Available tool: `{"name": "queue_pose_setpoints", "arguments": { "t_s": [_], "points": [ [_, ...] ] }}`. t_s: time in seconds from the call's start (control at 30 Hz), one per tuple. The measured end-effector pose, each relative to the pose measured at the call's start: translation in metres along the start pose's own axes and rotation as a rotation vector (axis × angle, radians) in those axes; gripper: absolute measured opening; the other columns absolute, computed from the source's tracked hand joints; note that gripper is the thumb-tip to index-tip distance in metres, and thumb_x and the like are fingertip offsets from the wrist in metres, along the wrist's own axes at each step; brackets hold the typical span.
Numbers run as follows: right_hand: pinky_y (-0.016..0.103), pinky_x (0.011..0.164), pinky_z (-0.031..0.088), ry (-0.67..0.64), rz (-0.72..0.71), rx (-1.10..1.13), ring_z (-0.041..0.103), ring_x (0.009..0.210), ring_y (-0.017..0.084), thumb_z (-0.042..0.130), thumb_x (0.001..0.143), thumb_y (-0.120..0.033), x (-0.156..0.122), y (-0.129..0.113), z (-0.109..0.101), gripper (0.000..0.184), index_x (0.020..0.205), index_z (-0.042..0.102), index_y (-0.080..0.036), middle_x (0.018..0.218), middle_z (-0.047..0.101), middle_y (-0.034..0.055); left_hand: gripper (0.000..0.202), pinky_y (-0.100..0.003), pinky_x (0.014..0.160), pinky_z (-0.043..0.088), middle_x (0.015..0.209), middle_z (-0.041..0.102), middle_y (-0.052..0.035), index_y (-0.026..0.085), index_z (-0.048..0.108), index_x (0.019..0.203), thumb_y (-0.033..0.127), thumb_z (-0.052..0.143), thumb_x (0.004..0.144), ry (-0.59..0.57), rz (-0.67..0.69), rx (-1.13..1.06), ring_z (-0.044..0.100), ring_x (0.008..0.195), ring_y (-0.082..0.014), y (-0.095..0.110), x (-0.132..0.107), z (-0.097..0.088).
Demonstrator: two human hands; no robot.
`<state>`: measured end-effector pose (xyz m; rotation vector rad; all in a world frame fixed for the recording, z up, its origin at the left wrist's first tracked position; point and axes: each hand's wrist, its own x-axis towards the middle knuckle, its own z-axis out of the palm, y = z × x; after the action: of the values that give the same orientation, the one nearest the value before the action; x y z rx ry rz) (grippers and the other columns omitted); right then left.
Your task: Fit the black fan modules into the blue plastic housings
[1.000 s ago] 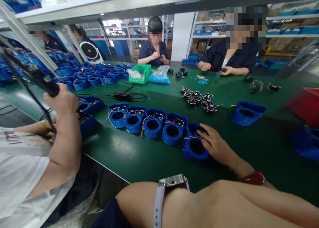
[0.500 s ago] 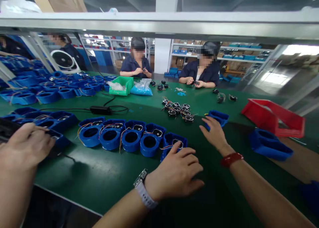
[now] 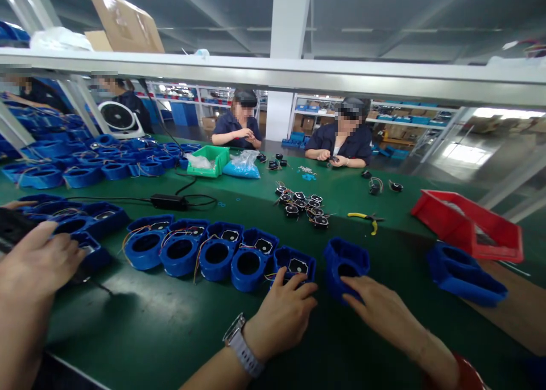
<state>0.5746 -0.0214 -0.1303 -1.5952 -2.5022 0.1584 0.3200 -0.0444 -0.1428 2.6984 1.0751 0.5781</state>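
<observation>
My left hand [image 3: 281, 313], with a watch on its wrist, lies with bent fingers over the near edge of a blue fan housing [image 3: 298, 263] that has a black part and wires in it. This housing ends a row of like blue housings [image 3: 200, 253]. My right hand [image 3: 384, 316] reaches from the lower right, and its fingertips hold the near rim of an empty blue housing [image 3: 345, 260] just right of the row. A red band shows at that wrist.
A co-worker's hand [image 3: 36, 262] works at the left edge by more blue housings [image 3: 85, 225]. Small black fans [image 3: 302, 205], yellow-handled pliers [image 3: 367, 216], a red bin [image 3: 469, 225], another blue housing [image 3: 464, 270] and a power adapter [image 3: 168, 201] lie on the green table [image 3: 170, 327]. Two people sit opposite.
My right hand went out to the far empty housing and has drawn it back beside the row. My left hand stays on the row's last housing. The view has tilted upward.
</observation>
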Motion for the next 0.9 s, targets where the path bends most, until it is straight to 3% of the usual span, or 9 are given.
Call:
{"name": "queue_pose_setpoints", "arguments": {
  "t_s": [0.1,0.17,0.23,0.37,0.5,0.6,0.67,0.83,0.9],
  "points": [
    [0.034,0.081,0.055,-0.105,-0.064,0.219,0.065,0.092,0.022,0.056,0.088,-0.041,0.002,-0.023,-0.027,0.034,0.119,0.062,-0.028,0.108,0.067,0.0021,0.021,-0.059,0.107,0.024,0.126,0.056,-0.0029,0.022,0.061,0.103,0.016,0.053,0.084,-0.007,-0.031,-0.013,0.042,0.125,-0.0266,-0.003,-0.002,0.000],
    [0.031,0.081,0.054,-0.062,-0.001,0.282,0.064,0.092,0.019,0.051,0.092,-0.042,0.029,-0.018,-0.041,0.032,0.119,0.060,-0.027,0.109,0.066,0.0014,0.023,-0.059,0.108,0.022,0.128,0.056,-0.0028,0.022,0.060,0.103,0.014,0.053,0.083,-0.027,-0.060,-0.017,0.041,0.126,-0.0267,-0.007,-0.004,0.000],
    [0.031,0.090,0.049,0.053,0.083,0.153,0.058,0.105,0.019,0.045,0.095,-0.036,0.068,0.000,-0.041,0.033,0.123,0.057,-0.023,0.120,0.060,0.0046,0.026,-0.059,0.109,0.019,0.130,0.054,-0.0022,0.023,0.059,0.105,0.013,0.051,0.083,-0.051,-0.090,-0.021,0.039,0.128,-0.0266,-0.012,-0.006,-0.002],
    [0.042,0.108,0.031,-0.046,0.137,-0.049,0.031,0.133,0.027,0.051,0.091,-0.025,0.144,0.037,-0.006,0.051,0.141,0.040,-0.022,0.149,0.028,0.0102,0.033,-0.060,0.111,0.002,0.134,0.052,0.0010,0.027,0.056,0.113,0.013,0.048,0.084,-0.072,-0.095,-0.019,0.033,0.133,-0.0259,-0.018,-0.008,-0.009],
    [0.054,0.110,0.021,-0.129,0.183,-0.102,0.014,0.139,0.032,0.054,0.088,-0.024,0.181,0.049,0.030,0.063,0.146,0.029,-0.025,0.155,0.007,0.0087,0.033,-0.050,0.107,-0.026,0.130,0.055,0.0040,0.029,0.053,0.120,0.021,0.048,0.088,0.008,0.070,0.068,0.024,0.137,-0.0223,-0.013,-0.006,-0.009],
    [0.057,0.110,0.016,-0.139,0.202,-0.121,0.006,0.140,0.031,0.051,0.090,-0.025,0.176,0.054,0.040,0.061,0.146,0.027,-0.024,0.155,0.000,0.0080,0.025,-0.046,0.106,-0.028,0.132,0.053,0.0043,0.029,0.056,0.116,0.030,0.046,0.093,0.092,0.284,0.178,0.024,0.138,-0.0207,-0.008,-0.004,0.006],
    [0.057,0.111,0.015,-0.119,0.181,-0.128,0.003,0.140,0.030,0.048,0.091,-0.026,0.160,0.057,0.040,0.057,0.146,0.029,-0.022,0.155,-0.001,0.0085,0.023,-0.047,0.110,-0.021,0.133,0.053,0.0046,0.029,0.057,0.113,0.035,0.044,0.096,0.129,0.370,0.206,0.024,0.138,-0.0206,-0.006,-0.003,0.020],
    [0.048,0.111,0.022,-0.074,0.081,-0.127,0.025,0.136,0.025,0.041,0.092,-0.018,0.092,0.064,0.034,0.049,0.141,0.039,-0.020,0.149,0.028,0.0109,0.024,-0.038,0.111,0.027,0.127,0.057,0.0063,0.027,0.056,0.114,0.036,0.041,0.098,0.062,0.444,0.098,0.033,0.134,-0.0198,0.007,-0.005,0.039],
    [0.043,0.110,0.028,-0.045,0.058,-0.122,0.037,0.130,0.023,0.041,0.092,-0.018,0.063,0.066,0.031,0.046,0.138,0.043,-0.018,0.141,0.041,0.0116,0.023,-0.035,0.106,0.035,0.127,0.058,0.0058,0.027,0.055,0.115,0.036,0.041,0.098,0.008,0.467,0.044,0.035,0.134,-0.0205,0.019,-0.005,0.036]
  ]
}}
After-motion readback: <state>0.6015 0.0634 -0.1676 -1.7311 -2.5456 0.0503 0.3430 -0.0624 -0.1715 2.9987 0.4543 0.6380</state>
